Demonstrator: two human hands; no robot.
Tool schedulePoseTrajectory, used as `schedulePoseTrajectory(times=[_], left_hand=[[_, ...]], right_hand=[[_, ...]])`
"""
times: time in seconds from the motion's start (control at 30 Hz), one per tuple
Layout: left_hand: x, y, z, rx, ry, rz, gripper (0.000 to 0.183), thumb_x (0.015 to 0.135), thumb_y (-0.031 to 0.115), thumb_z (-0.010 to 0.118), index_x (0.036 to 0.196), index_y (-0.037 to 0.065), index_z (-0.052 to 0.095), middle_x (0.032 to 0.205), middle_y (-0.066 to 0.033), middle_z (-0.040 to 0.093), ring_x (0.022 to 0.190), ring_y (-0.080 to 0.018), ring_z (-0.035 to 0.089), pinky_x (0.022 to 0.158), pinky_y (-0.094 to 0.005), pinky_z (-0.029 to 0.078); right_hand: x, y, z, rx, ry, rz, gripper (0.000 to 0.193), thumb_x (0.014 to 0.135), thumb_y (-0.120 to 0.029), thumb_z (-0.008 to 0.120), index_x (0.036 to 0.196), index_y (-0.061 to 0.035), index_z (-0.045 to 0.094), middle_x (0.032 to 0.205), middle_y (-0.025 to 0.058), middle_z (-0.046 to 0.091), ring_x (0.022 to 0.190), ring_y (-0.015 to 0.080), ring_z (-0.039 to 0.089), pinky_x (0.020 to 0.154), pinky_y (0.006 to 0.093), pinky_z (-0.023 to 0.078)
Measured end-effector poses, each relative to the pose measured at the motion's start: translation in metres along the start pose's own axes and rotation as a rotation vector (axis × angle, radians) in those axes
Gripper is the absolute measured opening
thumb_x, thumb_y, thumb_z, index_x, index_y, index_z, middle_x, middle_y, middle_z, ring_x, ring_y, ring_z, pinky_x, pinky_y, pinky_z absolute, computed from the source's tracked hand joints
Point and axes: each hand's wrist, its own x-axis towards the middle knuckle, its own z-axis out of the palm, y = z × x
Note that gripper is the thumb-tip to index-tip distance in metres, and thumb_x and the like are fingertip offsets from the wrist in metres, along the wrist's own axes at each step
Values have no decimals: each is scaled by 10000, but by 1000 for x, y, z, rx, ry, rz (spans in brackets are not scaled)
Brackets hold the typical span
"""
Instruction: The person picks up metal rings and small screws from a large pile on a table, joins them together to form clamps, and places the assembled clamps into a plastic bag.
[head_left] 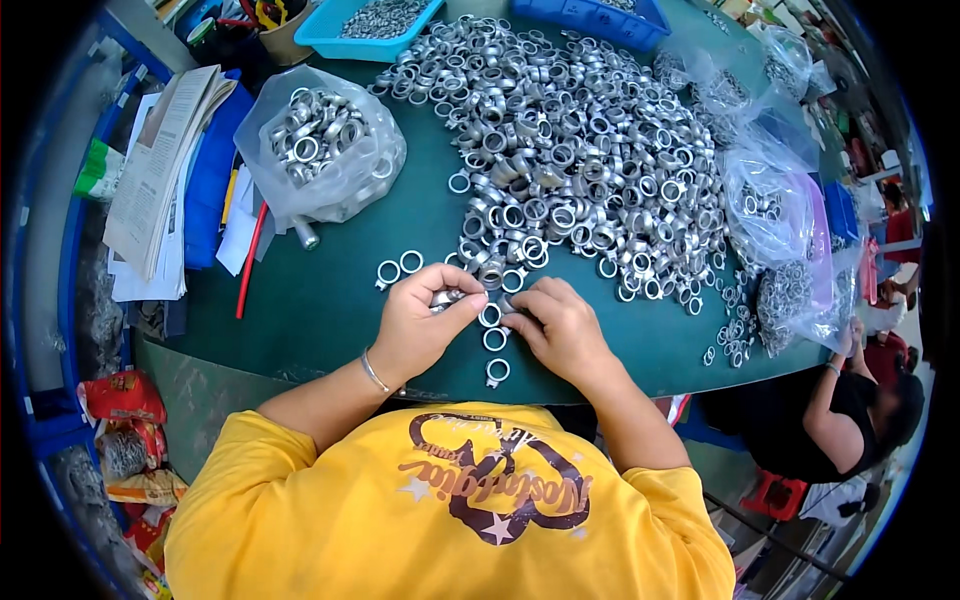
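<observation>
My left hand is closed, with a few silver metal rings showing between its curled fingers and thumb. Its thumb and index tips meet beside a ring on the table. Just to the right, my right hand is pinched around a grey metal ring, mostly covered by the fingers. Below the fingertips, two more rings lie in a short column toward me. A pair of loose rings rests left of my left hand. Beyond both hands spreads a large heap of similar rings.
On the green table, an open plastic bag of rings stands at left, near papers and a red stick. Blue trays sit at the back. Filled plastic bags line the right side. A co-worker sits at right.
</observation>
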Motion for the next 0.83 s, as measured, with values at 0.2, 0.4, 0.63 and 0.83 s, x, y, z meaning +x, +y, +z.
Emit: schedulePoseTrajectory(times=[0.2,0.4,0.63,0.83], left_hand=[[1,-2,6,20,-135,-81,114,820,95,638,909,26,624,706,37,570,566,-10,468,492,-154,359],[3,-2,12,35,-232,76,122,784,85,674,869,6,637,819,-38,615,737,-89,566,657,-215,446],[1,0,16,113,-253,269,111,728,16,698,822,21,639,812,-60,614,744,-144,583,674,-243,455],[1,0,16,227,-255,400,136,708,7,709,826,39,648,804,-53,614,724,-172,588,665,-255,458]], right_hand=[[-8,3,-9,500,25,172,142,714,30,682,839,-20,637,776,90,617,665,175,594,589,255,470],[-12,-7,-7,463,132,-29,152,695,37,687,831,-9,637,844,104,634,709,205,603,614,270,481],[-16,-8,-8,453,205,-78,160,699,33,682,846,1,627,880,135,627,761,235,610,661,288,490],[-25,-4,-5,671,188,2,125,750,-1,660,867,-11,621,952,150,632,808,253,623,720,292,496]])
